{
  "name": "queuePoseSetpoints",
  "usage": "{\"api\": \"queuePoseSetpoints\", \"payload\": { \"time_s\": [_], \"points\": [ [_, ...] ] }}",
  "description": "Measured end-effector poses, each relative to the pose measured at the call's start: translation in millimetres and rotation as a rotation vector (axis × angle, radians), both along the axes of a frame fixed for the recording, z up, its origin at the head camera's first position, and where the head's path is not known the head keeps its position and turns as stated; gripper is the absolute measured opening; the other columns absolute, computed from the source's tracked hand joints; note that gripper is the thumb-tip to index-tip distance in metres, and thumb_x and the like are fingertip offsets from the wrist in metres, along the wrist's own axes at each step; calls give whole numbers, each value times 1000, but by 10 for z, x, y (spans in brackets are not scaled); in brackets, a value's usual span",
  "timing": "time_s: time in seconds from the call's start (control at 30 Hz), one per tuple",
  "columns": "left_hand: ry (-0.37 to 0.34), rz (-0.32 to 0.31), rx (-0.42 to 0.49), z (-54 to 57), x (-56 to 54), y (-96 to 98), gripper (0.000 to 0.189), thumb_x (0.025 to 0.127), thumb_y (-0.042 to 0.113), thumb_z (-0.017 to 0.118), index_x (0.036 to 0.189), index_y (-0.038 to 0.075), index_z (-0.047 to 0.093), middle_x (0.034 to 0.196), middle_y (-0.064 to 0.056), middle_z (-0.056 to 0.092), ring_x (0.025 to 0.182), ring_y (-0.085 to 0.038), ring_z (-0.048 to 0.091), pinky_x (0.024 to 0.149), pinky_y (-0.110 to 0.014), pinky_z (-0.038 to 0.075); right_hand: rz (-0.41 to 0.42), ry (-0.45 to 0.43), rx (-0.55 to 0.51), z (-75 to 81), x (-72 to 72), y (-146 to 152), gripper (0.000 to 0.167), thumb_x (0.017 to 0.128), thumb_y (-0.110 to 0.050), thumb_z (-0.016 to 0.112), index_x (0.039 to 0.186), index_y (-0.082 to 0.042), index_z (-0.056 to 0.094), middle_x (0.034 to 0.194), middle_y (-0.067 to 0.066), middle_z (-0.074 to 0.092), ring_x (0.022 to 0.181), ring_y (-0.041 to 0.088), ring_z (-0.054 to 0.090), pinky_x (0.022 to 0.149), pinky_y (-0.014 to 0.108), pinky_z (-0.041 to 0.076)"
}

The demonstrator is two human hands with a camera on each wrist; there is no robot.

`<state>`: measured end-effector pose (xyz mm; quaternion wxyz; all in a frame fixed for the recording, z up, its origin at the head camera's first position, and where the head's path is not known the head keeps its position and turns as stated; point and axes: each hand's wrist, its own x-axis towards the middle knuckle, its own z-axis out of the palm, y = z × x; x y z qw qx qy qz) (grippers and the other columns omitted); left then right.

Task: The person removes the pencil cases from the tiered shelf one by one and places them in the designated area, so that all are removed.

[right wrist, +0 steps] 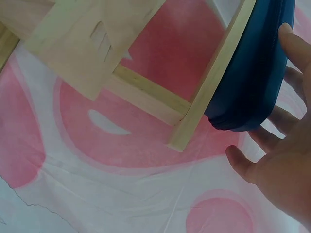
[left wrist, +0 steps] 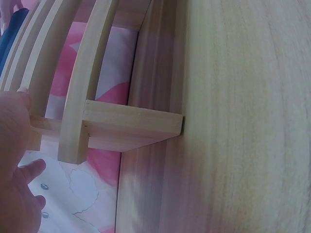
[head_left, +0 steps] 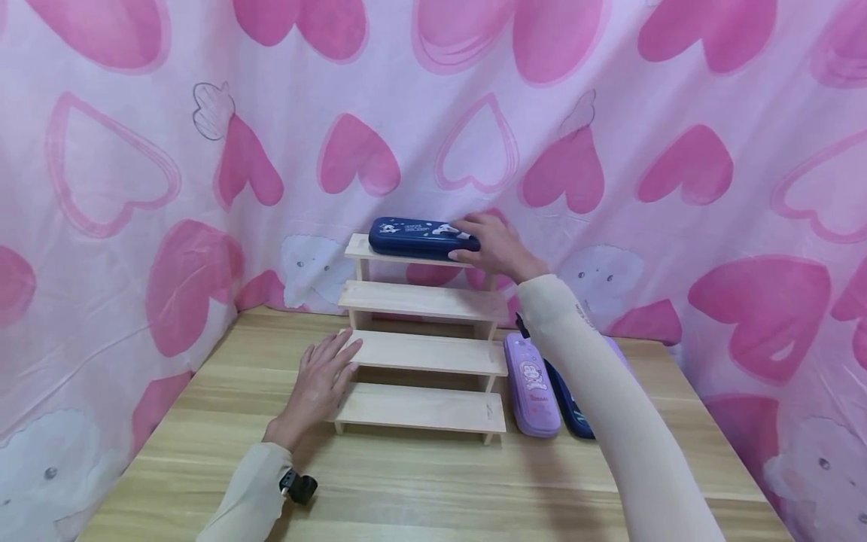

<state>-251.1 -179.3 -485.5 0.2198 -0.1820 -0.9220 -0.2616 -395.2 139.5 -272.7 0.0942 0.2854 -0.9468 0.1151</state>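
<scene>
A dark blue pencil case with white figures lies lengthwise on the top step of a light wooden stepped rack. My right hand is at the case's right end, thumb along its front side and fingers over the top and back. In the right wrist view, the hand's spread fingers pass partly behind the case, which hides their tips. My left hand rests with extended fingers against the left ends of the rack's lower steps. In the left wrist view, part of this hand shows beside the wooden side pieces.
Right of the rack, a purple pencil case lies on the wooden table. Next to it are another dark blue case and a purple one, partly hidden by my right sleeve. A pink heart-print curtain hangs close behind the rack.
</scene>
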Motion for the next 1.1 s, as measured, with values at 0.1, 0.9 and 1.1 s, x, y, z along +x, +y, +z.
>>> {"api": "queuePoseSetpoints", "payload": {
  "time_s": [0.1,0.9,1.1],
  "points": [
    [2,2,1,2,4,11,42,102,18,55,143,11,54,157,-15,42,144,-42,35,117,-69,16,-1,-6,16,12,2,-17,65,92,-45,69,150,-24,48,151,12,48,141,34,38,117,61,29],
    [25,-2,14,-28,14,61,42,101,17,56,143,12,55,156,-15,43,144,-42,36,116,-69,16,17,-79,59,-12,-52,-120,71,93,-47,68,154,-25,40,154,14,42,141,34,39,116,60,30],
    [48,-10,28,-37,10,72,41,101,16,57,141,11,56,155,-16,44,142,-43,38,115,-70,18,30,-66,69,-11,-42,-148,70,94,-46,67,154,-26,39,152,13,45,139,33,40,112,59,32]
  ]
}}
